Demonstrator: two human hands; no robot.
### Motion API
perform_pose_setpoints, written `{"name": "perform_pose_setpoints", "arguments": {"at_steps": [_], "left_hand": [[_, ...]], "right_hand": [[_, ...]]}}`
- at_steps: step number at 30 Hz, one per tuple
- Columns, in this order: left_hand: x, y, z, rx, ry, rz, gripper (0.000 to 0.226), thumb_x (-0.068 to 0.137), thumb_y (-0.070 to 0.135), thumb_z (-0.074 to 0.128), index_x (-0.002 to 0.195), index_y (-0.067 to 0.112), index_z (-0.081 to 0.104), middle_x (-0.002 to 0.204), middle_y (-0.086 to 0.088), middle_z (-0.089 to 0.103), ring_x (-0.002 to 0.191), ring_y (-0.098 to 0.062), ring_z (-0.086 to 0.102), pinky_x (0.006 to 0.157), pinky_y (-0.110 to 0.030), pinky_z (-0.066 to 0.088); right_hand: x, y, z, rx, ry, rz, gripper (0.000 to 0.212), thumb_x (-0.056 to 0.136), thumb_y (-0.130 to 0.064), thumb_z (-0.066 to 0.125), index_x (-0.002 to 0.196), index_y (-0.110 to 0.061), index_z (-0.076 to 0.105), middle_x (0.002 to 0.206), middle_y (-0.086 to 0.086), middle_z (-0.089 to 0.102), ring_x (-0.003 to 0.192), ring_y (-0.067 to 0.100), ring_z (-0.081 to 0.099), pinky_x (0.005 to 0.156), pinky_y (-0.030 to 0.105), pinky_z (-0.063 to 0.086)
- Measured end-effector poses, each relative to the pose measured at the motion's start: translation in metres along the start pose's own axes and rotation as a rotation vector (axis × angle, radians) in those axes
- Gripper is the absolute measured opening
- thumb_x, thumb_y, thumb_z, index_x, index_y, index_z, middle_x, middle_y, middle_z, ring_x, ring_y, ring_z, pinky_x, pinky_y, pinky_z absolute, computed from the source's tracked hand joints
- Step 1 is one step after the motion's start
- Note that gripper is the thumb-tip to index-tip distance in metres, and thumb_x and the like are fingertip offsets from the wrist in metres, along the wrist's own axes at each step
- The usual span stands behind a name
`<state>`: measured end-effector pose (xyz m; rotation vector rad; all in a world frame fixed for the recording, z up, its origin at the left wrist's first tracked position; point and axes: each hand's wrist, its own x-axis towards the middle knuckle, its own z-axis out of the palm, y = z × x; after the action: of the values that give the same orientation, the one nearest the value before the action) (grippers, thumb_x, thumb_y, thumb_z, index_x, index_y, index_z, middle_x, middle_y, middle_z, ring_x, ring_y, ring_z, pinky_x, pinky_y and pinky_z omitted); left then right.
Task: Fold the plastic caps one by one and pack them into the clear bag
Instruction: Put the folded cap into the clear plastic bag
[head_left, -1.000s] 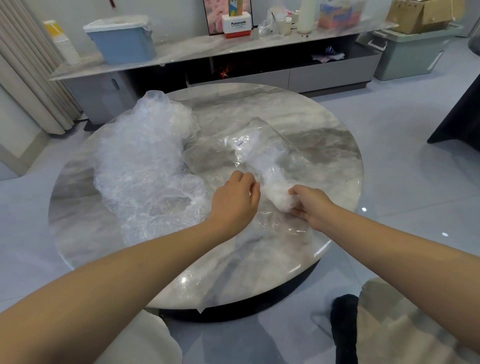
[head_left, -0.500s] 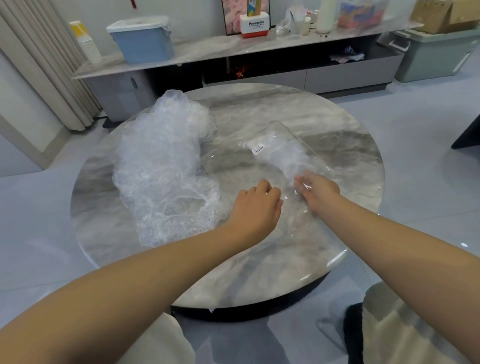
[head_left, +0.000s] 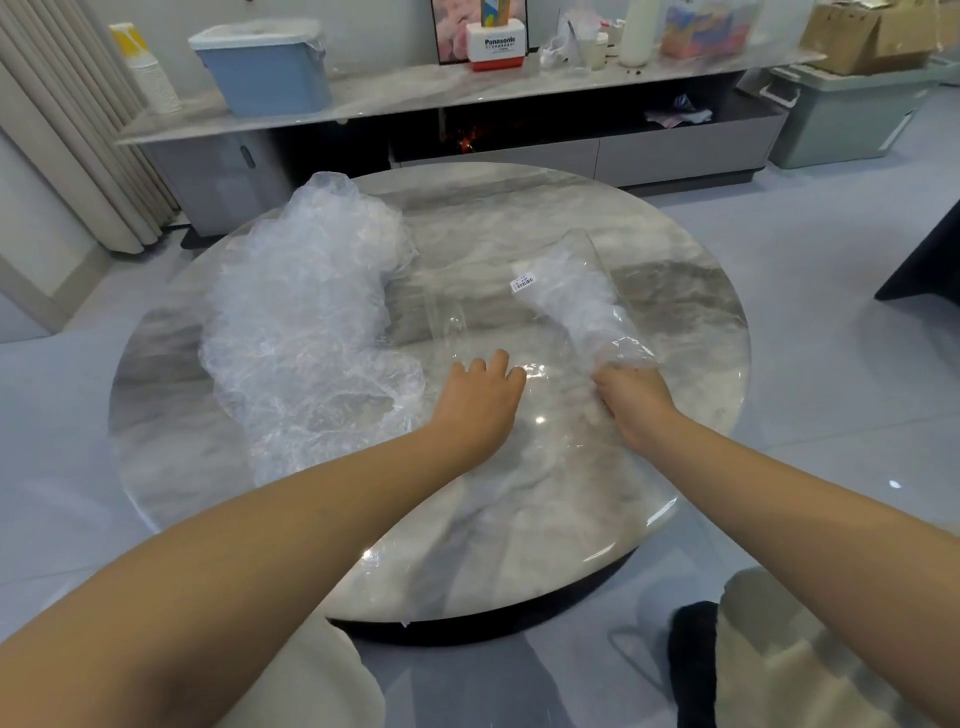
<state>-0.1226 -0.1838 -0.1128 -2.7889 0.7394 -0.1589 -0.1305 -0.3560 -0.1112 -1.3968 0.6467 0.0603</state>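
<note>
A heap of crumpled clear plastic caps (head_left: 306, 332) lies on the left half of the round marble table (head_left: 696, 291). The clear bag (head_left: 571, 306), with a small barcode label, lies flat on the right half and holds folded caps at its far end. My left hand (head_left: 480, 400) rests on the bag's near part with its fingers spread, pressing it down. My right hand (head_left: 631, 397) is at the bag's mouth, fingers curled into the plastic; which layer it grips is hidden.
Behind the table runs a low marble-topped cabinet (head_left: 467, 88) with a blue lidded bin (head_left: 265, 67), a white box and bottles. A grey-green storage tub (head_left: 841, 114) stands on the floor at the right. A curtain (head_left: 67, 119) hangs at the left.
My right hand has pushed the folded cap deeper into the bag. My left hand has moved from pinching the bag's mouth to lying flat on it. The camera has shifted slightly.
</note>
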Motion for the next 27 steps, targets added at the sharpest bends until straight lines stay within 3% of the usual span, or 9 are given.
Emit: {"name": "perform_pose_setpoints", "arguments": {"at_steps": [4, 6, 8, 11, 14, 18, 21, 23, 27], "left_hand": [[0.010, 0.002, -0.003, -0.027, -0.033, -0.055, 0.021, 0.092, 0.007, 0.048, 0.112, 0.010, 0.041, 0.115, -0.010, 0.044, 0.051, -0.015, 0.028, 0.046, -0.027, 0.019], [0.015, 0.005, -0.004, -0.124, -0.059, -0.085, 0.020, 0.093, 0.003, 0.046, 0.111, 0.009, 0.041, 0.113, -0.011, 0.045, 0.047, -0.016, 0.027, 0.043, -0.027, 0.018], [0.017, 0.007, -0.005, -0.187, -0.066, -0.100, 0.019, 0.095, 0.005, 0.045, 0.112, 0.009, 0.041, 0.113, -0.011, 0.046, 0.047, -0.017, 0.029, 0.043, -0.027, 0.019], [0.016, 0.009, -0.010, -0.240, -0.067, -0.107, 0.021, 0.099, 0.015, 0.042, 0.118, 0.008, 0.040, 0.115, -0.011, 0.046, 0.053, -0.020, 0.037, 0.047, -0.029, 0.026], [0.008, 0.009, -0.016, -0.209, -0.073, -0.080, 0.034, 0.099, 0.032, 0.041, 0.124, 0.008, 0.040, 0.118, -0.009, 0.045, 0.069, -0.024, 0.046, 0.057, -0.031, 0.032], [-0.008, 0.008, -0.020, -0.125, -0.052, -0.026, 0.044, 0.098, 0.042, 0.041, 0.129, 0.011, 0.039, 0.122, -0.008, 0.045, 0.087, -0.025, 0.057, 0.065, -0.031, 0.031], [-0.023, 0.004, -0.021, -0.162, -0.014, -0.016, 0.047, 0.097, 0.046, 0.040, 0.130, 0.013, 0.040, 0.123, -0.007, 0.046, 0.092, -0.025, 0.057, 0.069, -0.029, 0.032], [-0.035, -0.001, -0.022, -0.192, 0.014, -0.027, 0.046, 0.097, 0.045, 0.040, 0.130, 0.013, 0.041, 0.124, -0.006, 0.047, 0.097, -0.025, 0.056, 0.075, -0.030, 0.035], [-0.055, -0.010, -0.024, -0.234, 0.034, -0.098, 0.044, 0.096, 0.041, 0.041, 0.131, 0.014, 0.041, 0.128, -0.006, 0.045, 0.108, -0.025, 0.049, 0.087, -0.033, 0.036]], "right_hand": [[-0.003, 0.004, -0.004, -0.167, -0.013, -0.031, 0.049, 0.066, -0.012, 0.062, 0.112, -0.019, 0.046, 0.075, 0.001, 0.048, 0.064, 0.019, 0.047, 0.055, 0.028, 0.044], [-0.013, -0.001, -0.001, -0.185, 0.004, -0.019, 0.038, 0.075, -0.007, 0.061, 0.107, -0.015, 0.045, 0.071, 0.000, 0.045, 0.060, 0.016, 0.044, 0.053, 0.026, 0.037], [-0.018, -0.004, 0.001, -0.187, 0.004, 0.012, 0.025, 0.080, -0.007, 0.061, 0.101, -0.010, 0.047, 0.073, 0.002, 0.046, 0.066, 0.018, 0.048, 0.059, 0.028, 0.042], [-0.025, -0.007, 0.003, -0.178, -0.019, 0.070, 0.014, 0.082, -0.008, 0.060, 0.080, -0.010, 0.046, 0.069, 0.003, 0.041, 0.072, 0.019, 0.044, 0.086, 0.034, 0.044], [-0.035, -0.007, 0.002, -0.207, -0.048, 0.093, 0.021, 0.080, -0.006, 0.059, 0.068, -0.011, 0.042, 0.058, 0.003, 0.036, 0.067, 0.020, 0.037, 0.087, 0.036, 0.042], [-0.053, 0.001, 0.001, -0.260, -0.120, 0.087, 0.023, 0.081, -0.004, 0.057, 0.069, -0.014, 0.042, 0.065, 0.002, 0.038, 0.066, 0.017, 0.042, 0.098, 0.039, 0.044], [-0.064, 0.006, 0.008, -0.346, -0.226, 0.015, 0.016, 0.082, -0.009, 0.060, 0.092, -0.018, 0.052, 0.091, 0.001, 0.052, 0.087, 0.016, 0.055, 0.106, 0.042, 0.041], [-0.070, 0.006, 0.016, -0.422, -0.266, -0.041, 0.048, 0.085, -0.011, 0.059, 0.131, -0.014, 0.046, 0.125, 0.003, 0.052, 0.115, 0.020, 0.053, 0.104, 0.034, 0.039], [-0.080, 0.006, 0.030, -0.522, -0.311, -0.145, 0.056, 0.087, -0.013, 0.059, 0.140, -0.016, 0.039, 0.136, 0.003, 0.049, 0.117, 0.016, 0.051, 0.090, 0.024, 0.037]]}}
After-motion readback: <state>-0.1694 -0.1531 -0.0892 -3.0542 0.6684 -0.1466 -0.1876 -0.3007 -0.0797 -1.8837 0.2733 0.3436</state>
